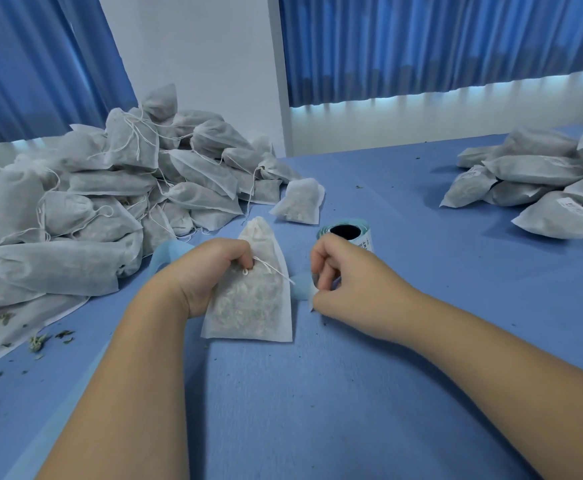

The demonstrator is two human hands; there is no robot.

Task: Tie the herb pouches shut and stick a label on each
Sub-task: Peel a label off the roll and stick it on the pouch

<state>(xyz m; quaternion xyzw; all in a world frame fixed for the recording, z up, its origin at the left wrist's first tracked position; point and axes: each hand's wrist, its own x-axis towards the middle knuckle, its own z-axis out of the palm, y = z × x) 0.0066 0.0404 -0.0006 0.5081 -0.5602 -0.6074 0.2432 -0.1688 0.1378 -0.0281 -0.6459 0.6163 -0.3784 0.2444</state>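
A white pouch [248, 306] of dried herbs lies on the blue surface [317, 393], the left hand [210, 271] with its grip closed on the pouch's edge and drawstring [272, 269], the right hand [345, 282] with its grip pinching a small white scrap [312, 299] just beside it.

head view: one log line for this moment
left hand grips pouch and string | right hand pinches white scrap, maybe label | label roll behind right hand

there is only one view. the camera sits on the person's head and looks forward and down at the blue worktop [352, 393]. it is near, so the worktop fills the low half. the wide picture reaches the curtains [421, 46] at the back.
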